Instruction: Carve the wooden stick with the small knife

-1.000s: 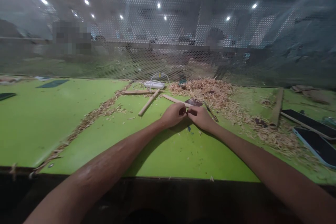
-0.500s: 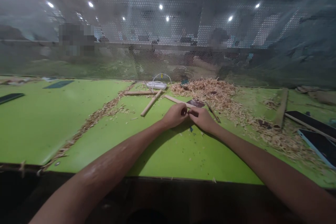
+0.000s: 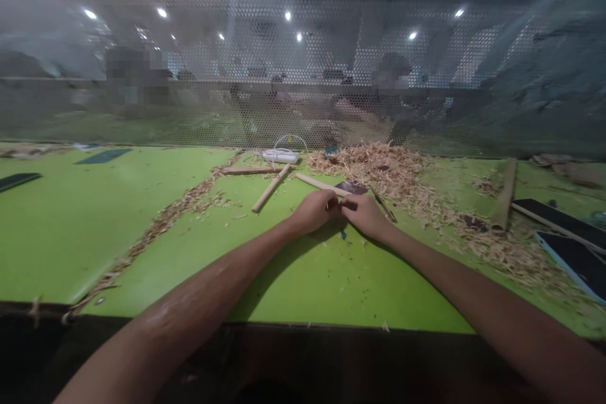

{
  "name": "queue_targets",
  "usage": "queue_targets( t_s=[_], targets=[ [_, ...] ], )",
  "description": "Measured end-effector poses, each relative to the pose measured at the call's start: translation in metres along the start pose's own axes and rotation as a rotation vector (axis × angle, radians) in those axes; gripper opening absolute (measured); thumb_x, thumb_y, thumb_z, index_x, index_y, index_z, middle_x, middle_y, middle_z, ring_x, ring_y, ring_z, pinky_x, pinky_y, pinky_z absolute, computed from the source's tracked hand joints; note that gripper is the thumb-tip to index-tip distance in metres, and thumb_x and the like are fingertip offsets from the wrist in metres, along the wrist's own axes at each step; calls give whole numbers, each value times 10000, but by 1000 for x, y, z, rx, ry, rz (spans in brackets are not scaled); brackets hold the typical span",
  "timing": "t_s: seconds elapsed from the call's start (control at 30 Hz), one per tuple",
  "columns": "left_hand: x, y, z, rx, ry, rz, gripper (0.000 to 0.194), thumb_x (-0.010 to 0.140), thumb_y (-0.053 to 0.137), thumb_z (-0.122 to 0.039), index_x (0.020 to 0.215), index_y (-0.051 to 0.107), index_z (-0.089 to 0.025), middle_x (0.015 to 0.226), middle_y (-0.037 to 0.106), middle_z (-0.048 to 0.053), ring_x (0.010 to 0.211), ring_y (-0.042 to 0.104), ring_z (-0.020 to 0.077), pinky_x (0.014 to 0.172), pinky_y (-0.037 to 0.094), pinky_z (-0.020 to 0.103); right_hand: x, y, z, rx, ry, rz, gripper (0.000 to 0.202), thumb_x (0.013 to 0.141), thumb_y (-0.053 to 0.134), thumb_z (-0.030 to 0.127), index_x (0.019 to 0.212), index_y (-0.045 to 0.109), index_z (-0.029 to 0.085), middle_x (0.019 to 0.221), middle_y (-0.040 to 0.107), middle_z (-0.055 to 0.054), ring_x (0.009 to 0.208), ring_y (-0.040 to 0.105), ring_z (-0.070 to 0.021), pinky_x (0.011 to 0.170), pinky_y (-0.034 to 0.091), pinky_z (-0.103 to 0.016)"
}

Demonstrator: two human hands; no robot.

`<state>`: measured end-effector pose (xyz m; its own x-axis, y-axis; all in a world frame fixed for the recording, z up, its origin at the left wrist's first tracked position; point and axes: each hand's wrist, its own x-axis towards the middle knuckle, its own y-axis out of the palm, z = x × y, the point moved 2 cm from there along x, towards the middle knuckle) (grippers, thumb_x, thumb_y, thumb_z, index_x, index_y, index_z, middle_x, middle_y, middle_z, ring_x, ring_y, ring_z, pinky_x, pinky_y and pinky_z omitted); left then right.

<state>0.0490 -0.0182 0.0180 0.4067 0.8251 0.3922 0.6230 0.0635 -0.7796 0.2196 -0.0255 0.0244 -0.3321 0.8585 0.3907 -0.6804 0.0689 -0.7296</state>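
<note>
My left hand (image 3: pixel 313 211) and my right hand (image 3: pixel 365 212) meet above the middle of the green table (image 3: pixel 303 293). Both have their fingers closed in a pinch, with the fingertips almost touching. Whatever they pinch is too small and dark to name. Just beyond the hands lies a pale wooden stick (image 3: pixel 316 183), its near end at the fingers. A dark brown flat piece (image 3: pixel 351 187) rests behind it. To the right of my right hand is a thin dark tool (image 3: pixel 383 204), partly hidden by shavings.
Curly wood shavings (image 3: pixel 379 161) heap up behind the hands and spread rightward. Two more sticks (image 3: pixel 271 188) lie near a white power strip (image 3: pixel 281 156). Phones (image 3: pixel 575 268) and a bamboo-like tube (image 3: pixel 504 196) are at the right. Clear sheeting and perforated mesh (image 3: pixel 293 107) stand behind the table.
The view has shifted very slightly. Both hands stay together in the same place, with only a small change in the fingers.
</note>
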Motion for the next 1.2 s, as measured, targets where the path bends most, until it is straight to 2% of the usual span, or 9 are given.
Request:
queue_targets(
  t_s=[0.3, 0.57, 0.8, 1.0, 1.2],
  targets=[
    [0, 1, 0, 37, -68, 17, 45, 849, 655, -141, 869, 690, -159, 793, 701, 39, 724, 592, 193, 658, 405, 276, -1, 3, -1, 44, -30, 9, 153, 812, 596, 180, 746, 734, 164, 700, 690, -37, 660, 566, -148, 657, 426, -264],
    [0, -1, -1, 38, -40, -3, 34, 859, 668, -164, 825, 674, -167, 818, 716, 49, 749, 603, 195, 640, 387, 269, 1, 1, -3, 39, -20, -27, 173, 835, 607, 204, 797, 773, 174, 731, 728, -61, 649, 580, -160, 626, 433, -268],
    [0, -2, -1, 22, -57, 18, 32, 848, 683, -163, 824, 662, -164, 784, 688, 23, 704, 568, 172, 614, 352, 260, -1, 1, 1, 46, -22, 26, 202, 855, 577, 172, 828, 777, 160, 720, 708, -44, 630, 552, -143, 622, 408, -257],
    [0, 0, 2, -15, -21, 26, 72, 840, 665, -131, 783, 633, -162, 756, 663, 6, 698, 556, 161, 621, 357, 254, -1, 1, 3, 18, -30, 14, 188, 842, 582, 100, 755, 737, 162, 682, 674, -24, 658, 558, -145, 680, 418, -263],
    [1, 0, 2, -20, -11, 10, 97, 814, 674, -98, 760, 626, -163, 735, 640, -3, 685, 526, 153, 617, 339, 256, -2, 2, 2, 3, -50, 9, 176, 840, 585, 134, 778, 743, 181, 687, 688, -31, 645, 558, -151, 670, 424, -272]
  ],
)
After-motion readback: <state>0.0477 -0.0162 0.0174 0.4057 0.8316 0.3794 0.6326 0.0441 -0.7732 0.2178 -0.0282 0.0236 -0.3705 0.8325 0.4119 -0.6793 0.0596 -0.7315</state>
